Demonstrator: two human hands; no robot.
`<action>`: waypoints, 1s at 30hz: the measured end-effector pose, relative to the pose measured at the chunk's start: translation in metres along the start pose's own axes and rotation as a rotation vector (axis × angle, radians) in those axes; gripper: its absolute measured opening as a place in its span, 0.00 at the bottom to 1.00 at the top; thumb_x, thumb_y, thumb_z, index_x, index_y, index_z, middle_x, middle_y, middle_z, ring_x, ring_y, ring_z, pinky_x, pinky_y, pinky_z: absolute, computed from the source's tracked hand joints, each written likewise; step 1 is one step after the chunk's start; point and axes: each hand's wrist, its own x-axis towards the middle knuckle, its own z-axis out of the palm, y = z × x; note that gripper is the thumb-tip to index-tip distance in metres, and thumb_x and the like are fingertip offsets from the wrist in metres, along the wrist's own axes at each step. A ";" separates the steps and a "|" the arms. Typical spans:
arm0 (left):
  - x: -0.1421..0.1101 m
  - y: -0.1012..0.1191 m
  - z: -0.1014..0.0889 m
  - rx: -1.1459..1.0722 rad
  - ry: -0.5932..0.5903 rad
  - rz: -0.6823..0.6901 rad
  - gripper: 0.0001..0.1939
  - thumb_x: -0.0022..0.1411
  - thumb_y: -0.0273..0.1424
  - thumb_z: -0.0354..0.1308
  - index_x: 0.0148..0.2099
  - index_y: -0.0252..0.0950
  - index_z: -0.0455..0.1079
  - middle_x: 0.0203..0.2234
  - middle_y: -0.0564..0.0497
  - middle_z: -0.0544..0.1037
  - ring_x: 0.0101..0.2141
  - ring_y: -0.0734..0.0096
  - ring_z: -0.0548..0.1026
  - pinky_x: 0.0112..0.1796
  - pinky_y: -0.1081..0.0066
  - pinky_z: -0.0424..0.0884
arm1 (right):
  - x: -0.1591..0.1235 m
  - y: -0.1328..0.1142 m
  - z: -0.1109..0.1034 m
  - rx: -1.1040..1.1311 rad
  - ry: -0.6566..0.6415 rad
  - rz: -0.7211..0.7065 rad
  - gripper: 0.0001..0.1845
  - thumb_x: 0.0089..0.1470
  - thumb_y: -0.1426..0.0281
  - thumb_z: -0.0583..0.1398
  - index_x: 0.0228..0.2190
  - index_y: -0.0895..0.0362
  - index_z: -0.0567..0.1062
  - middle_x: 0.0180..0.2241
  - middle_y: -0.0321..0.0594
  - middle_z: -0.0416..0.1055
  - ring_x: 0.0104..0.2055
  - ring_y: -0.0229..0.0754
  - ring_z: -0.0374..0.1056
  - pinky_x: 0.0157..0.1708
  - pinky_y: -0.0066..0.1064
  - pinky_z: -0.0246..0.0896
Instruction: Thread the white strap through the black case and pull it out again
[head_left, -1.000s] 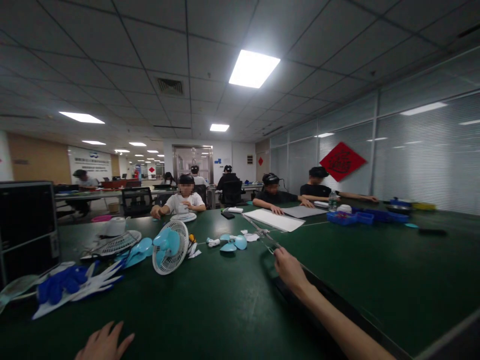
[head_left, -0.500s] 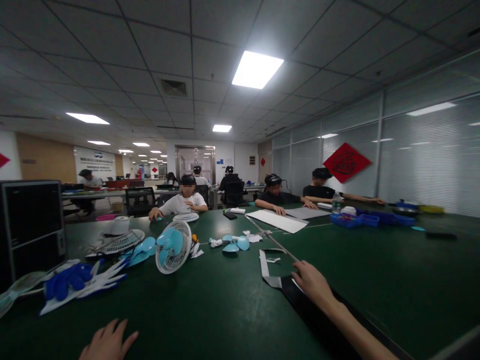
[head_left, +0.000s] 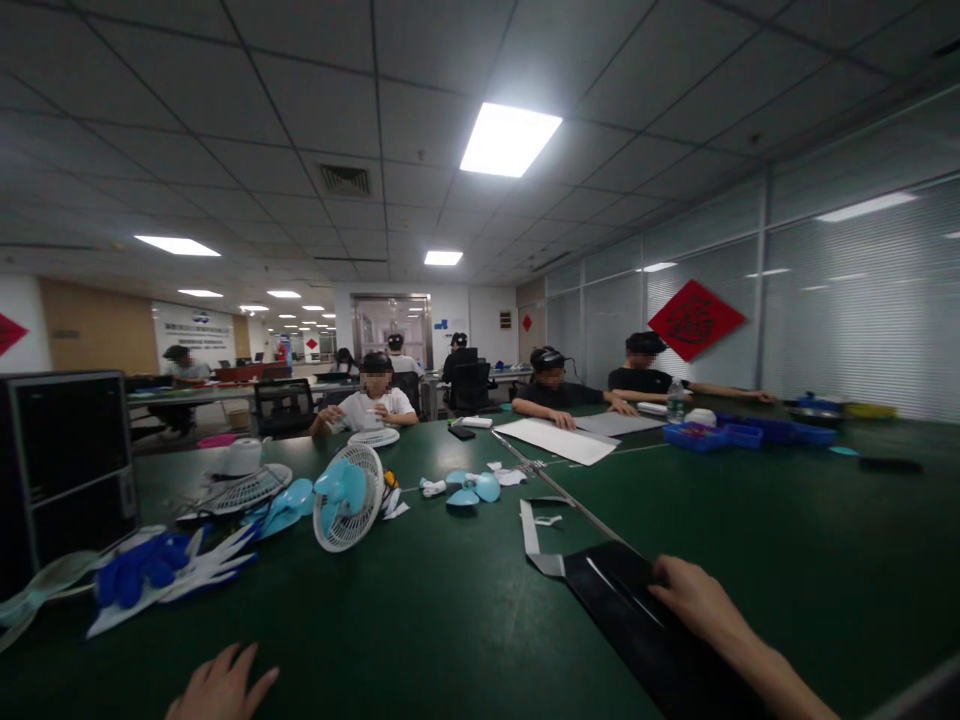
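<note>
Black sheet: flat on the bench, under and left of the right grip; lying flat probably makes its side easy to reach
Fingers: curled and low over the sheet's right side, as if pressing or pinching there; whether they grasp anything, I cannot tell
Pale streak: on the sheet, just left of the right grip; a strip, a slit or a shine, too unclear to say
Bent pale strip: ahead and left of the right grip, by the sheet's far corner, its angled shape perhaps keeping it where it lies
Left grip: well apart, left of the right grip, loosely spread with nothing in it; perhaps low for balance
Blue fan blades: ahead and left of the right grip, near some white scraps
White fan grille: farther left, upright on its rim, probably propped by its own curve
Gloves: far left of the right grip, blue and white, piled loosely
White board: well ahead of the right grip, flat, a co-worker's hand at its far edge, perhaps steadying it
</note>
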 end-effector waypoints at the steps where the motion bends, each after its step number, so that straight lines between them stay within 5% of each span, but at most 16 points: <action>1: -0.001 0.002 -0.001 0.003 0.002 -0.005 0.37 0.58 0.50 0.42 0.63 0.33 0.60 0.62 0.39 0.62 0.60 0.49 0.61 0.53 0.47 0.63 | 0.001 0.004 -0.001 -0.008 0.028 0.000 0.11 0.52 0.67 0.55 0.33 0.56 0.75 0.38 0.48 0.76 0.40 0.50 0.72 0.36 0.35 0.65; 6: -0.015 0.019 -0.017 0.030 -0.014 -0.013 0.36 0.60 0.49 0.43 0.64 0.31 0.58 0.63 0.38 0.60 0.61 0.49 0.59 0.55 0.50 0.61 | 0.008 0.009 -0.015 -0.042 0.269 -0.117 0.15 0.51 0.64 0.54 0.35 0.59 0.76 0.37 0.52 0.76 0.42 0.55 0.71 0.39 0.40 0.66; 10: -0.027 0.032 -0.029 0.035 0.001 -0.030 0.35 0.61 0.47 0.44 0.64 0.32 0.59 0.63 0.38 0.59 0.62 0.50 0.58 0.56 0.50 0.60 | 0.013 -0.032 -0.016 0.017 0.314 -0.276 0.18 0.52 0.63 0.55 0.39 0.61 0.76 0.40 0.53 0.75 0.43 0.55 0.70 0.42 0.41 0.65; 16: -0.034 0.050 -0.040 -0.051 0.044 0.026 0.34 0.62 0.46 0.44 0.64 0.31 0.58 0.63 0.39 0.60 0.61 0.52 0.59 0.56 0.52 0.61 | 0.010 -0.147 0.036 0.155 0.033 -0.543 0.12 0.52 0.67 0.58 0.37 0.56 0.78 0.39 0.45 0.76 0.43 0.48 0.70 0.45 0.35 0.62; 22: -0.053 0.098 -0.073 -0.146 0.013 0.194 0.36 0.57 0.46 0.51 0.63 0.32 0.60 0.63 0.42 0.60 0.61 0.55 0.59 0.59 0.58 0.58 | 0.000 -0.244 0.088 0.206 -0.217 -0.748 0.12 0.50 0.70 0.62 0.38 0.55 0.80 0.40 0.42 0.76 0.43 0.46 0.70 0.44 0.32 0.61; 26: -0.055 0.133 -0.093 -0.200 -0.076 0.292 0.42 0.51 0.46 0.58 0.64 0.31 0.58 0.64 0.42 0.59 0.62 0.55 0.57 0.61 0.62 0.54 | -0.001 -0.282 0.117 0.231 -0.269 -0.799 0.12 0.49 0.69 0.64 0.38 0.54 0.80 0.39 0.41 0.77 0.42 0.45 0.70 0.42 0.30 0.61; 30: -0.048 0.151 -0.094 -0.219 -0.126 0.363 0.45 0.46 0.45 0.61 0.64 0.31 0.58 0.63 0.41 0.60 0.62 0.54 0.58 0.60 0.63 0.54 | -0.003 -0.293 0.130 0.260 -0.249 -0.817 0.13 0.49 0.70 0.63 0.39 0.54 0.79 0.40 0.41 0.75 0.44 0.45 0.69 0.45 0.31 0.60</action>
